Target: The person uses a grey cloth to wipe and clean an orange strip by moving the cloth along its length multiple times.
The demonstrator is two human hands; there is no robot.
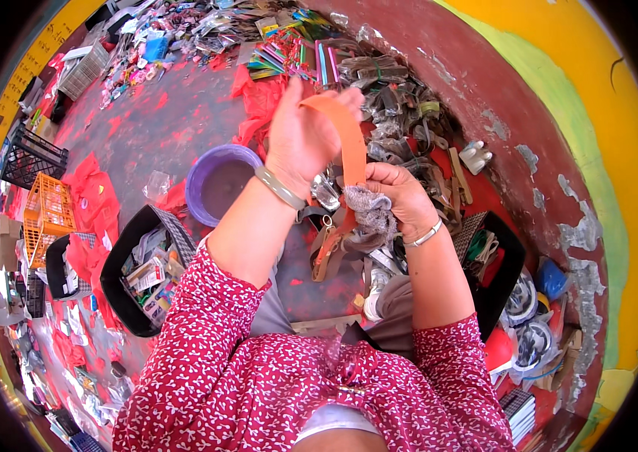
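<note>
Above the person's lap, the left hand [305,132] pinches the orange strap [349,143] at its top while the right hand [398,192] clamps it lower with a grey cloth [370,211]. Strap looks light, flexible, probably smooth; gripping its flat faces seems best.

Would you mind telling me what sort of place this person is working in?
Probably a street or market stall laid out on the ground. Small packaged goods are spread over red sheets, crates and baskets such as the orange crate hold stock, and belts and straps are heaped beside a painted wall.
</note>
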